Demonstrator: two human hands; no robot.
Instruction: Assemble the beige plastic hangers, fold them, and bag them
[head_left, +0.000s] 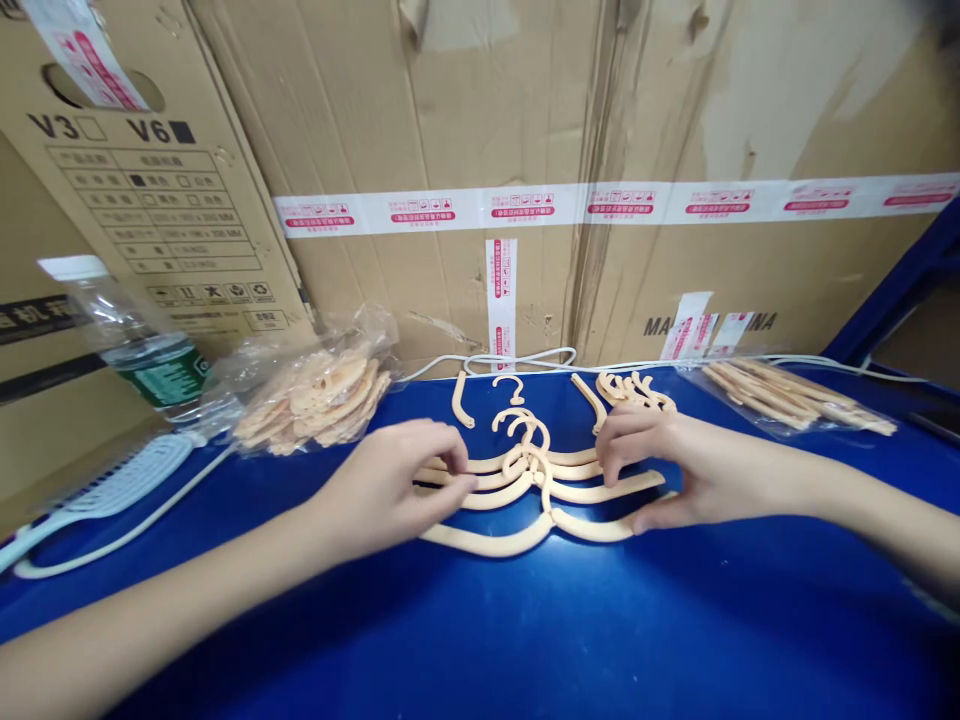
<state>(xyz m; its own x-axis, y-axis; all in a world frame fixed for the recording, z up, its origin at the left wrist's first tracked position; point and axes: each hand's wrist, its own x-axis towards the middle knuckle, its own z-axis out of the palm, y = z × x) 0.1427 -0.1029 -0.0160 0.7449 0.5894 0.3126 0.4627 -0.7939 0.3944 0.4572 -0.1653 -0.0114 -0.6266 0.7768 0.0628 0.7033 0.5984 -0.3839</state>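
A row of overlapping beige hangers (495, 497) lies mid-surface (525, 640), hooks directed toward the far edge. The nearest hanger (487, 545) has both curved arms visible. The left hand (405, 475) is positioned over the left arm ends, thumb and fingertips close together; whether it grips a hanger cannot be determined. The right hand (682, 465) is over the right ends, thumb and fingers apart, thumb at the nearest hanger's tip. Closer to the far edge: a loose hook (510, 388) and a pile of hooks (636, 388).
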